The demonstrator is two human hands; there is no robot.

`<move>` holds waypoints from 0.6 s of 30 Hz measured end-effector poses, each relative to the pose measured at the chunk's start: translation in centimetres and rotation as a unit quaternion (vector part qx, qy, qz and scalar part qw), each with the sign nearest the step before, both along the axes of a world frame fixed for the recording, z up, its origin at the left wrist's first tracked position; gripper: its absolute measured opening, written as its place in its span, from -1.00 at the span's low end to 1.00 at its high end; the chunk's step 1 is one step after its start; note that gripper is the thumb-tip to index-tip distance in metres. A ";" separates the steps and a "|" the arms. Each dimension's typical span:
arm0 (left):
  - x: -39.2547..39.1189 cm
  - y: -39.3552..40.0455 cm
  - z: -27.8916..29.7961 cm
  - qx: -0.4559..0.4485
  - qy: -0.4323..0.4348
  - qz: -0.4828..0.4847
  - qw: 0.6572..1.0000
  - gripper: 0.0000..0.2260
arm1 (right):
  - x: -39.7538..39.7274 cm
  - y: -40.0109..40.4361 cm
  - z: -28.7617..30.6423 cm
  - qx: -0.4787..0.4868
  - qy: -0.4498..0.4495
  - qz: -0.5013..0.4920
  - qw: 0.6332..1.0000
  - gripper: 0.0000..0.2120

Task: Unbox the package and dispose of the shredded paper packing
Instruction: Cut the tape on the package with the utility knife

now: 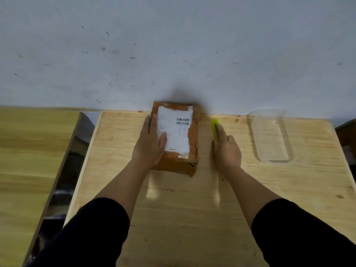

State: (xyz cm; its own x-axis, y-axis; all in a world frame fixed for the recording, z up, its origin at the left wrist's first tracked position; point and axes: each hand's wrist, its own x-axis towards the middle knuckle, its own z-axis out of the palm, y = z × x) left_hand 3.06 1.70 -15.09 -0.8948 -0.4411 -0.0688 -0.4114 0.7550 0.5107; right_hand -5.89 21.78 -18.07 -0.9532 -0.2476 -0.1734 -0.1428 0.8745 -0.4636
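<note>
A brown cardboard package (192, 132) wrapped in tape, with a white shipping label on top, lies closed near the far edge of the wooden table (183, 209). My left hand (150, 145) rests flat on the package's left side, thumb across the label. To the right of the package lies a yellow utility knife (215, 126); my right hand (227, 151) covers its near end, fingers curled around it. No shredded paper shows.
A clear plastic tray (269, 135) stands at the right of the table. A second wooden table (28, 160) sits to the left across a dark gap. A grey wall (173, 54) rises right behind the table.
</note>
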 end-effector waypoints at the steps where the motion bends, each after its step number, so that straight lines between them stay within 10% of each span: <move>1: 0.0 -0.1 0.0 0.003 -0.002 -0.004 1.000 -0.45 | -0.1 -0.1 0.4 -0.031 -0.006 -0.015 0.999 -0.48; 8: 0.1 -0.4 0.2 0.052 0.013 -0.012 0.999 -0.46 | 0.8 -3.0 4.4 -0.261 -0.013 -0.014 0.965 -0.50; 18: 0.5 -0.2 -1.0 0.060 0.047 0.017 0.997 -0.46 | 1.9 -4.3 3.0 -0.308 -0.117 -0.038 0.944 -0.51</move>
